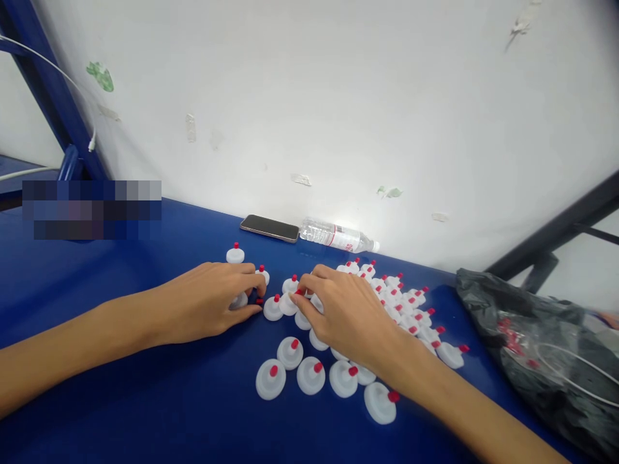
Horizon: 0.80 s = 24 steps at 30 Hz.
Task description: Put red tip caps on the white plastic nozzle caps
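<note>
Here, red-tipped white cap (288, 305) in right grip (342, 308)

left hand (213, 299): bare, smooth-backed, slim fingers (244, 280) | left forearm (97, 332): bare to view's edge, slender, narrowing at wrist (157, 317) | right hand (343, 306): bare, smooth-backed, slim fingers (310, 283) | right forearm (454, 399): bare to view's edge, slender

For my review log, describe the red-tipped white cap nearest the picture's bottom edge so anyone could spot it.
On the blue table, find the right hand. Below it in the picture, close to the forearm, lies a white cap whose red tip points right; no other cap sits lower.
</note>
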Motion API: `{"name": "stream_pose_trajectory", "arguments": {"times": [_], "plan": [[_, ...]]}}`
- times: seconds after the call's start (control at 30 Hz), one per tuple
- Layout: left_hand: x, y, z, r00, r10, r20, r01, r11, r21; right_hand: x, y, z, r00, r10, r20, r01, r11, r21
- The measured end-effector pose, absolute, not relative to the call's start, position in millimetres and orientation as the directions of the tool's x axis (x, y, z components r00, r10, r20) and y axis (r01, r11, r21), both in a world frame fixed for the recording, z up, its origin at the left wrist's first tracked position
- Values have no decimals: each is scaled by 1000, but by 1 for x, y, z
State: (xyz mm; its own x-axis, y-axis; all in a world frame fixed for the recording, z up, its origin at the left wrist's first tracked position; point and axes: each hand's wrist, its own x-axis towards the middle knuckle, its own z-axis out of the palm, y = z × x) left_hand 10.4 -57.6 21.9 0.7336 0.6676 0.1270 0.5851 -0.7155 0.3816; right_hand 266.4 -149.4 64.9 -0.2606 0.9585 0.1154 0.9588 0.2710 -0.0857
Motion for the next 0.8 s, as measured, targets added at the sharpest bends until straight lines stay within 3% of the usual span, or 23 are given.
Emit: {"name": "stream_pose_trajectory", "arguments": {"times": [0.17,0.27,0.43,0.53,0.67,0.8], "plan": [[11,-51,10,724,661,197,526,-713,463,268,-149,63,-244,947,211,958,269,-99],[14,-53,17,670,707,227,491,-652,579,269,-150,61,-263,911,317,935,322,-149],[22,-63,41,589,796,142,339,-402,850,266,-153,58,-336,830,445,879,445,-168],[28,-73,46,582,809,82,184,-229,956,260,-155,57,-375,800,468,862,487,-142],[36,-87,40,594,804,2,20,-17,1000,254,-157,53,-389,755,529,834,532,-146],[37,-91,33,608,794,-23,-73,85,994,251,-158,47,-426,707,564,798,588,-135]]}}
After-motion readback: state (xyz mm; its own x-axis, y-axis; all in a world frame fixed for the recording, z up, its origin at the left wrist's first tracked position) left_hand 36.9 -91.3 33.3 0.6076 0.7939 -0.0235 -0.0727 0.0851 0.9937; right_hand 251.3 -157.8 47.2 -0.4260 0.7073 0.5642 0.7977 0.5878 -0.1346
